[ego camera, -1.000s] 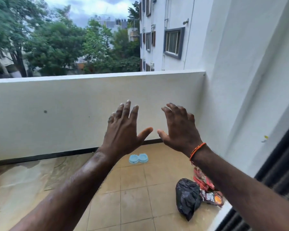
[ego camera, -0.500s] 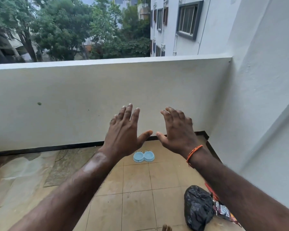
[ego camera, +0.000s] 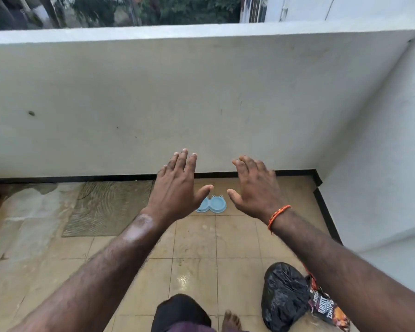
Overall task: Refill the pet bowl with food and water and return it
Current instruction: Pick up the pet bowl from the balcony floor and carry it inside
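Note:
A light blue double pet bowl (ego camera: 215,204) with small frog eyes lies on the tiled balcony floor close to the white parapet wall. My left hand (ego camera: 177,188) and my right hand (ego camera: 254,188) are stretched out in front of me, palms down, fingers spread, holding nothing. The bowl shows in the gap between them, far below and ahead. My left thumb covers part of the bowl's left cup. Whether the cups hold anything I cannot tell.
A black plastic bag (ego camera: 285,298) and a printed snack packet (ego camera: 326,307) lie at the lower right by the side wall. A wire mesh mat (ego camera: 108,207) and a pale sheet (ego camera: 22,226) cover the floor on the left. My bare foot (ego camera: 230,322) stands on wet tiles.
My view has tilted down and come nearer to the parapet; the trees and building have slid out of the top. The bowl now shows between my hands. My knee and foot have come into view.

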